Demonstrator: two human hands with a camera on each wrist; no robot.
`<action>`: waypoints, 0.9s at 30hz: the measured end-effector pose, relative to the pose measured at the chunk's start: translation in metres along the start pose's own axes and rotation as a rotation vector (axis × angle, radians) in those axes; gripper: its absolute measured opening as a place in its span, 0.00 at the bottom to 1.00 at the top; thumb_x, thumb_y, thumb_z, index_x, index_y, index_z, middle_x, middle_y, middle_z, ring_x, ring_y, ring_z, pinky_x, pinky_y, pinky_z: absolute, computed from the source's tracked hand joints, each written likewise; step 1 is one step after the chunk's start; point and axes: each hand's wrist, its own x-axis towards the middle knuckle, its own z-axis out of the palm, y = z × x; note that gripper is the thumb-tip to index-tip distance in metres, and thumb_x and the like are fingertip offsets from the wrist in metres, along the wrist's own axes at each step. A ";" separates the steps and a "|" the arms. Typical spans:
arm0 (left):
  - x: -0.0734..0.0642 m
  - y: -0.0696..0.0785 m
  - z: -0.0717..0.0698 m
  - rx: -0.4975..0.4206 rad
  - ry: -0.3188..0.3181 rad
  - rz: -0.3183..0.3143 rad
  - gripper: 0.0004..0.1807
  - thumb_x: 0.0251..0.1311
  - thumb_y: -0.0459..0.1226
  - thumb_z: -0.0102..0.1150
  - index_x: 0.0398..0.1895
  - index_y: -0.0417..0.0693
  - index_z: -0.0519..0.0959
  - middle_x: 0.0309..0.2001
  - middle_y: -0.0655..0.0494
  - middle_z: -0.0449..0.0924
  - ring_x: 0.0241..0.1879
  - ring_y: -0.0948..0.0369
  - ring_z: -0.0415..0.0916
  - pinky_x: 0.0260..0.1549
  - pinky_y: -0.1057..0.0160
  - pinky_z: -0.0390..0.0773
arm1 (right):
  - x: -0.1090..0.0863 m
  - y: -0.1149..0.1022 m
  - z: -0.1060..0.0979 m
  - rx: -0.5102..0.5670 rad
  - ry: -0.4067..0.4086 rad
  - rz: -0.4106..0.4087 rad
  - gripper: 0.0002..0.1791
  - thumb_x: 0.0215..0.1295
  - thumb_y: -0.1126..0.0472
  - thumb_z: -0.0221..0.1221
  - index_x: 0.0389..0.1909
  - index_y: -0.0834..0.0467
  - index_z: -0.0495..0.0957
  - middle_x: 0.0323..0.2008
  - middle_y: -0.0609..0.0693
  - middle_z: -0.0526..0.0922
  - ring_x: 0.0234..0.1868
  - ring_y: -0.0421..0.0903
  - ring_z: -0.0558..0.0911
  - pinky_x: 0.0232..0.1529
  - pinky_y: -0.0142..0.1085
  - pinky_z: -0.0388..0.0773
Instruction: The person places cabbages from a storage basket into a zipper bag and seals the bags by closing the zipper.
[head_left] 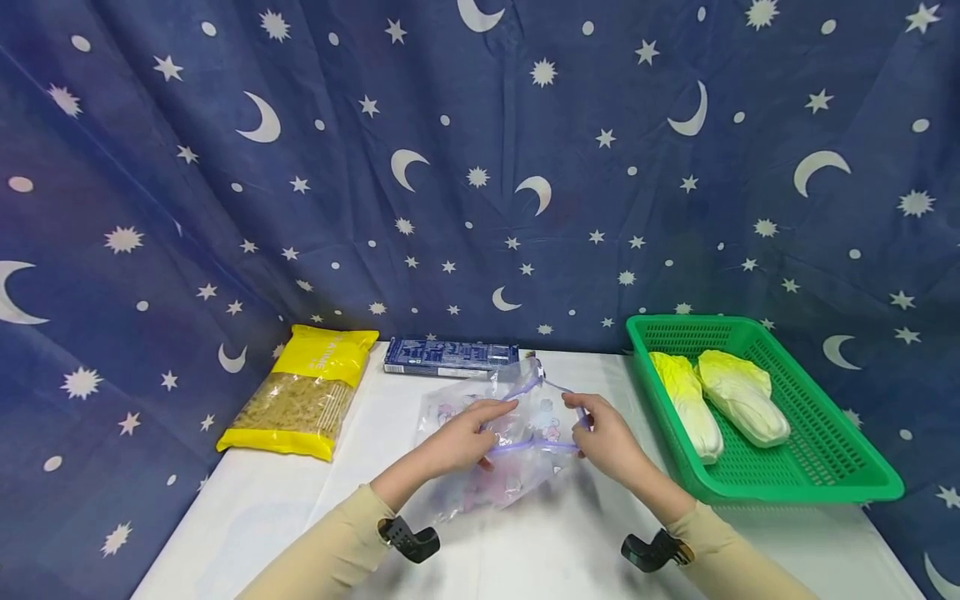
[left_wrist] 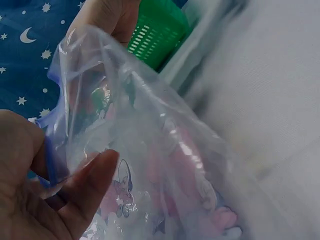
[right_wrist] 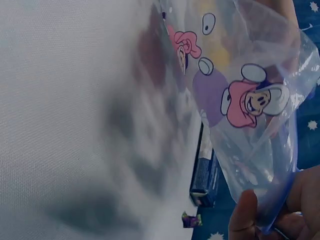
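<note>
A clear plastic zip bag [head_left: 495, 483] with pink cartoon prints and a purple zip strip hangs between my two hands over the white table. Its mouth is spread apart. My left hand [head_left: 468, 435] pinches one side of the mouth, thumb on the outside of the film and fingers by the strip in the left wrist view. On the opposite side, my right hand [head_left: 607, 437] pinches the mouth edge; its thumb [right_wrist: 245, 210] lies on the film near the zip strip in the right wrist view. Only clear film and print show in the bag.
At the left lies a yellow pasta packet [head_left: 315, 358]. A flat dark blue box [head_left: 450, 354] stands behind the bag, with a small purple-and-green wrapped piece [right_wrist: 191, 220] near it. A green basket [head_left: 832, 458] on the right holds two Chinese cabbages [head_left: 742, 400]. A blue patterned curtain [head_left: 465, 250] hangs behind.
</note>
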 end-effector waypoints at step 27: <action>-0.002 0.018 -0.010 -0.317 0.020 -0.127 0.36 0.70 0.27 0.48 0.81 0.40 0.54 0.78 0.39 0.55 0.37 0.48 0.86 0.35 0.54 0.88 | -0.003 -0.004 0.001 -0.029 -0.012 -0.010 0.34 0.59 0.77 0.55 0.70 0.65 0.69 0.63 0.61 0.71 0.53 0.57 0.78 0.34 0.36 0.85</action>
